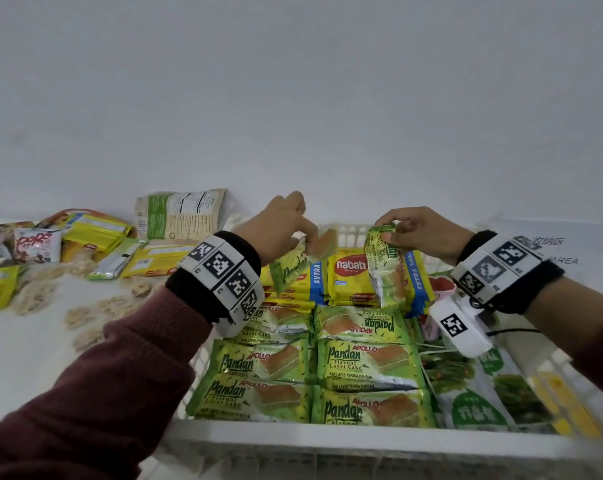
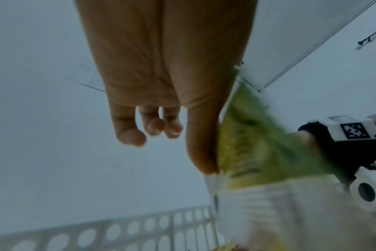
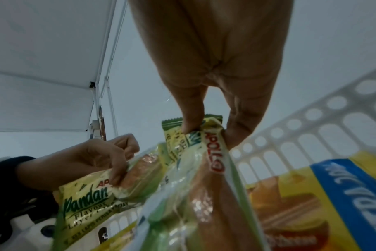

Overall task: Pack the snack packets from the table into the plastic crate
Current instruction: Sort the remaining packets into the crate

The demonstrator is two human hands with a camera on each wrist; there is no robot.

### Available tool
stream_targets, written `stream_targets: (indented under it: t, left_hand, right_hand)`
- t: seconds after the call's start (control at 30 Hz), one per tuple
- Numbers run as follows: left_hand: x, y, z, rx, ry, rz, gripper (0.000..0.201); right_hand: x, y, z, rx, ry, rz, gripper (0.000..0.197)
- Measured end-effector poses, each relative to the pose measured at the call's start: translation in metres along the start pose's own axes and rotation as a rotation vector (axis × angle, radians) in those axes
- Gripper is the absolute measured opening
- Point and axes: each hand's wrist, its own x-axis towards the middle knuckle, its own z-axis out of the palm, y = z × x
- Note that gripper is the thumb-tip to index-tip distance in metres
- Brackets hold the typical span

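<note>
Left hand (image 1: 286, 225): raised over the far end of the crate (image 1: 328, 441), thumb and forefinger pinching the upper end of a green Pandan cake packet (image 1: 295, 268); the other fingers (image 2: 129, 134) hang loosely curled and hold nothing. The packet tilts, its lower end above the yellow wafer packs (image 1: 350, 271).

Right hand (image 1: 421, 233): also over the far end of the crate, its grip closed on the crimped top edge of a second Pandan packet (image 1: 385, 271), thumb (image 3: 240, 122) on one side and a finger on the other (clearest from the right wrist). This packet hangs nearly upright, its lower end at the wafer packs; whether it touches them cannot be told.

Crate: white plastic with perforated walls, standing on the white tabletop (image 1: 33, 355) directly before the person. Contents: six Pandan packets (image 1: 366, 365) lying flat in two columns at the near left; yellow wafer packs with blue bands stacked behind them; green-and-white bags (image 1: 480, 396) along the right side; something yellow at the near right corner (blurred).

Tabletop, left of the crate: loose packets well apart from it, namely yellow pouches (image 1: 95, 233), a beige bag (image 1: 180, 214) leaning on the wall, a small white packet (image 1: 38, 245) and a green packet (image 1: 120, 259). The tabletop there also shows pale ring-shaped marks or pieces (cannot tell which).

Both wrists carry bands with black-and-white markers.
</note>
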Motion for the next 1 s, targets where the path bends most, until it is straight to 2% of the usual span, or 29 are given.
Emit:
stream_targets:
  t: [0.1, 0.23, 0.3, 0.37, 0.43, 0.47, 0.53, 0.6, 0.67, 0.73, 0.8, 0.9, 1.0]
  left_hand:
    - [-0.002, 0.003, -0.005, -0.149, -0.03, -0.057, 0.03]
    - [-0.003, 0.002, 0.0, -0.3, -0.159, -0.228, 0.033]
    - [-0.004, 0.002, 0.002, -0.465, -0.211, -0.334, 0.025]
    - [-0.005, 0.001, 0.002, -0.511, -0.158, -0.32, 0.016]
    - [-0.007, 0.0, 0.0, -0.486, -0.118, -0.215, 0.007]
    - [-0.007, 0.0, -0.002, -0.474, -0.159, -0.167, 0.009]
    - [-0.009, 0.0, -0.004, -0.451, -0.326, -0.096, 0.024]
    - [-0.011, 0.001, -0.004, -0.434, -0.539, -0.076, 0.029]
    - [-0.013, 0.003, 0.003, -0.379, -0.741, -0.078, 0.032]
    - [-0.015, 0.007, 0.011, -0.244, -0.883, -0.089, 0.027]
    - [-0.018, 0.013, 0.018, -0.141, -0.952, -0.118, 0.015]
    - [-0.022, 0.021, 0.031, 0.007, -0.998, -0.125, 0.03]
    - [-0.023, 0.029, 0.042, 0.162, -0.976, -0.012, 0.014]
  right_hand:
    - [-0.002, -0.006, -0.003, 0.003, -0.025, -0.06, 0.013]
    - [-0.006, -0.009, 0.001, -0.116, -0.074, -0.146, 0.02]
    - [-0.01, -0.012, 0.006, -0.191, -0.111, -0.189, 0.02]
    - [-0.013, -0.016, 0.01, -0.261, -0.15, -0.241, 0.022]
    - [-0.017, -0.021, 0.014, -0.295, -0.178, -0.257, 0.024]
    - [-0.018, -0.024, 0.015, -0.314, -0.18, -0.25, 0.026]
    - [-0.019, -0.03, 0.015, -0.389, -0.152, -0.222, 0.031]
    - [-0.02, -0.036, 0.014, -0.438, -0.153, -0.187, 0.035]
    - [-0.024, -0.04, 0.019, -0.455, -0.254, -0.124, 0.035]
    - [-0.028, -0.038, 0.031, -0.473, -0.408, -0.052, 0.036]
    - [-0.032, -0.032, 0.048, -0.545, -0.545, -0.001, 0.037]
    - [-0.035, -0.022, 0.074, -0.643, -0.663, 0.011, 0.043]
    - [-0.038, -0.015, 0.089, -0.766, -0.698, -0.014, 0.05]
